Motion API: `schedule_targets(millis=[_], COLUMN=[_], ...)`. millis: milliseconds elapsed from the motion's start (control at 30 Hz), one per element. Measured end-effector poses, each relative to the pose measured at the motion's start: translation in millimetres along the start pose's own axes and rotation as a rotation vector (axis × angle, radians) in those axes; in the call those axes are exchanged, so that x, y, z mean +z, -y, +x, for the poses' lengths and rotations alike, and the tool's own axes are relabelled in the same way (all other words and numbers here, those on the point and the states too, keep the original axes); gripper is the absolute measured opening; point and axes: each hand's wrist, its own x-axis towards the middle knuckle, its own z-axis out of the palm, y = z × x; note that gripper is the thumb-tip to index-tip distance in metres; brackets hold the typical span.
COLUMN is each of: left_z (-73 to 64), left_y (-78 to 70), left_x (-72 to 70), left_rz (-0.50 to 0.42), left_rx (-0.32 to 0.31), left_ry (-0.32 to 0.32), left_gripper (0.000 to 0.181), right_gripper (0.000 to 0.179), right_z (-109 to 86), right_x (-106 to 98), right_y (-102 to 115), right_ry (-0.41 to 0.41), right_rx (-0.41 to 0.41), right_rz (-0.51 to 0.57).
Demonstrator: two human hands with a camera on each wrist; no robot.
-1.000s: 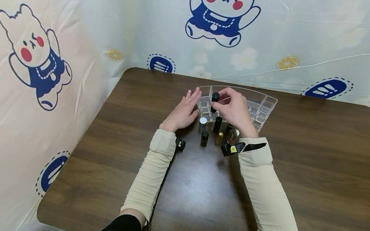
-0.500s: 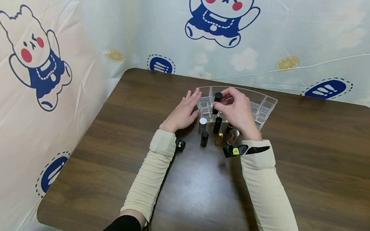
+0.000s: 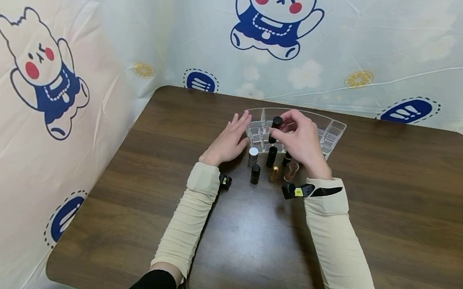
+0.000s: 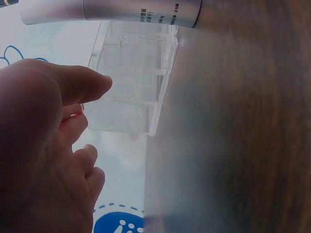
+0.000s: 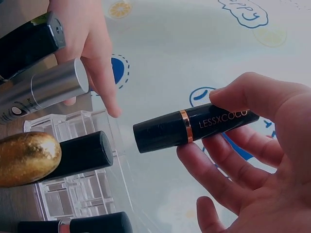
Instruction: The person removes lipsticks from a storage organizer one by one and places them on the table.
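Note:
My right hand [image 3: 303, 140] pinches a black lipstick [image 5: 194, 128] between thumb and fingers; it has a copper-coloured band and the letters LESSXCOCO. In the head view the lipstick stands nearly upright above the left part of a clear divided organizer [image 3: 336, 136]. My left hand [image 3: 227, 141] lies beside the organizer's left end, fingers extended and holding nothing; whether it touches the organizer I cannot tell. Before the organizer stand a silver tube [image 3: 253, 158], a short black tube [image 3: 255, 174], a taller black tube [image 3: 271, 157] and a gold bullet-shaped tube [image 3: 274, 173].
A rosy clear-capped tube [image 3: 291, 171] and a dark tube [image 3: 287, 159], partly hidden, stand near my right wrist. Everything rests on a dark wooden table [image 3: 397, 218]. A printed curtain [image 3: 176, 25] hangs behind and to the left.
My right hand has shifted slightly to the right over the organizer, carrying the black lipstick. My left hand has stayed in place.

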Motion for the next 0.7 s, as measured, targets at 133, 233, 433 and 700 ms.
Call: schedule_targets(millis=[133, 233, 433, 700], left_z=[0.1, 0.2, -0.2, -0.1], left_y=[-0.2, -0.1, 0.0, 0.1], left_x=[-0.3, -0.3, 0.1, 0.5], left_rz=[0.007, 0.001, 0.000, -0.001], left_rx=[0.002, 0.002, 0.003, 0.010], left_ry=[-0.001, -0.003, -0.005, -0.010], left_gripper=[0.063, 0.063, 0.064, 0.064], right_gripper=[0.025, 0.024, 0.023, 0.022], right_z=[-1.8, -2.9, -5.6, -10.6], right_x=[-3, -4, -7, -12], right_y=[-1, -2, -3, -3], right_ry=[-0.010, -0.020, -0.038, -0.061], right_rx=[-0.009, -0.014, -0.010, -0.002], right_rz=[0.008, 0.015, 0.015, 0.020])
